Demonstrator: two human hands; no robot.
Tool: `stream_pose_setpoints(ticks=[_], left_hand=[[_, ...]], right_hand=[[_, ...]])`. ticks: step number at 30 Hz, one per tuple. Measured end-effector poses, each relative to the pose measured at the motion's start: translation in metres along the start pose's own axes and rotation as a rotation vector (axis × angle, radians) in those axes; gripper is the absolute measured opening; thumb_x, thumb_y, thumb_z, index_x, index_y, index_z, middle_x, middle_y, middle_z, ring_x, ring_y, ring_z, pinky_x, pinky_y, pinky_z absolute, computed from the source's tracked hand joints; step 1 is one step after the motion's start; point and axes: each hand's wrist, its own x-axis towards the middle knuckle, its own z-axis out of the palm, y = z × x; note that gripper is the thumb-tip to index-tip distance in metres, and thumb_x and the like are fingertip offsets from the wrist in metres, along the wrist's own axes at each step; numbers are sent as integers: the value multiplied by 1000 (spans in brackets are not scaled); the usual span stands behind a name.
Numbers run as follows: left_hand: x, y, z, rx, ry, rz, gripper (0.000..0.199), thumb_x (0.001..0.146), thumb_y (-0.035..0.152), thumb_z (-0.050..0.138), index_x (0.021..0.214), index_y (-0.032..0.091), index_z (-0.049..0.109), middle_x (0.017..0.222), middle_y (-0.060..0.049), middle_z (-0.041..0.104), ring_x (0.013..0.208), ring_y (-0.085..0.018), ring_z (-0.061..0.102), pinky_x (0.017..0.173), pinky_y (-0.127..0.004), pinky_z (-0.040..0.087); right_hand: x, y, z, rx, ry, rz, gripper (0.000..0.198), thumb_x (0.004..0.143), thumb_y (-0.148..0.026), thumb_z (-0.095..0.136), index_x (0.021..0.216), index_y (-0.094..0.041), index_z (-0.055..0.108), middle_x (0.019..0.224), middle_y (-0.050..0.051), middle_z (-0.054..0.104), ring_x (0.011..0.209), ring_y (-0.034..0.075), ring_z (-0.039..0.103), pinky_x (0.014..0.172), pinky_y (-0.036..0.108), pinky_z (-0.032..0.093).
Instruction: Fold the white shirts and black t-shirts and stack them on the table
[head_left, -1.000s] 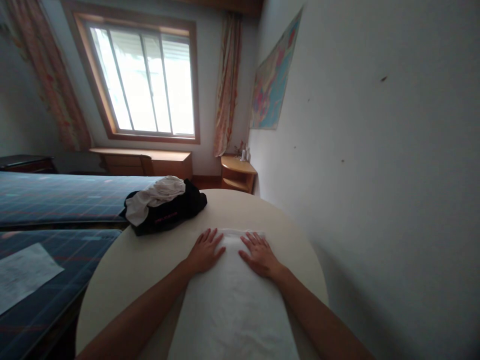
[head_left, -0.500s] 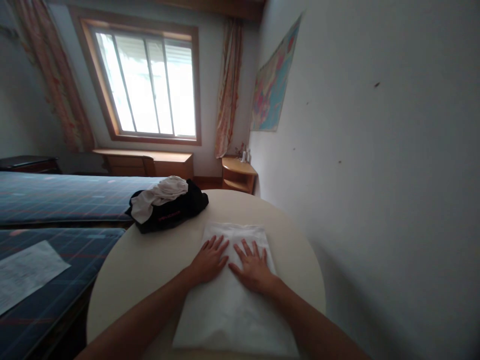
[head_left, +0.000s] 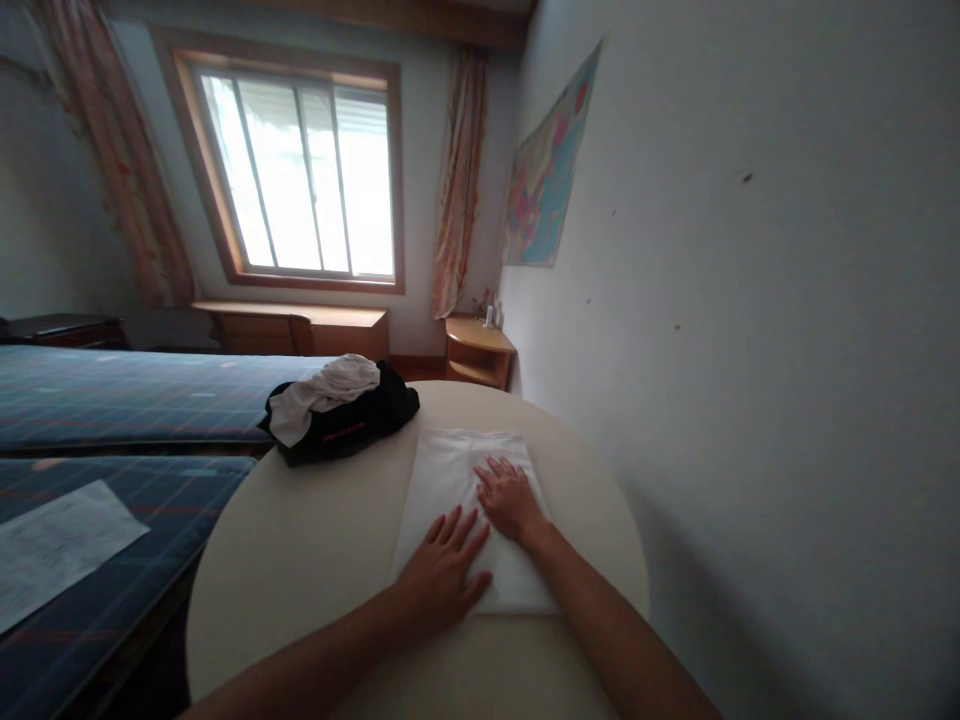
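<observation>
White cloth (head_left: 439, 480) lies flat on the round counter (head_left: 292, 550), directly in front of me & under both hands. Long axis looks to run fore-aft, away from my body, approx., as perspective squashes it; far edge roughly straight across, near edge by my L wrist. My left hand (head_left: 444, 578) sits over the near L corner, so that corner's hidden; fingers splayed, pointing far & to the R, thumb out to the side. My right hand (head_left: 508, 502) is farther out, on the R half, fingers a bit apart, angled far L. So R is closer to the far edge, L closer to the near one; R thumb's just beside the L fingertips. Both palms down, nothing pinched; can't tell how hard they press.

Materials: cloth is thin-looking, matte, smooth w/ faint creases, approx. rectangular. Far L on the counter, near the rim: a black fabric bundle (head_left: 367, 425), soft & lumpy, pink lettering too blurred to read, w/ a crumpled pale cloth (head_left: 330, 385) on top. Counter itself is cream, smooth, w/ a curved edge.
</observation>
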Motion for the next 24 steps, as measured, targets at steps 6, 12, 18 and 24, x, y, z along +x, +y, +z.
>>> stream_pose_setpoints(ticks=[6,12,18,24], left_hand=[[-25,-9,3,38,40,-102,66,96,62,30,153,29,27,161,-8,21,148,-35,13,117,-57,16],[-23,-18,-2,59,93,-109,59,96,55,37,148,26,39,155,-9,35,145,-33,24,115,-52,26],[-27,-36,-1,101,127,-56,56,96,47,41,148,26,39,157,-9,32,144,-32,26,115,-49,28],[-40,-13,-31,83,3,-114,38,89,39,48,122,24,60,129,-12,60,121,-32,53,97,-45,45]], right_hand=[[-32,-20,0,39,49,40,50,100,-39,29,144,-23,45,155,9,36,142,25,30,115,45,20],[-72,-18,-6,78,-13,-41,53,99,-49,28,146,-27,42,157,6,33,145,25,24,118,48,13],[-92,-21,-11,108,-117,-94,63,94,-62,33,150,-33,33,160,4,25,148,31,14,117,55,7],[-129,-38,-13,140,-123,-121,67,89,-68,40,148,-36,36,158,4,29,145,35,19,116,56,10]])
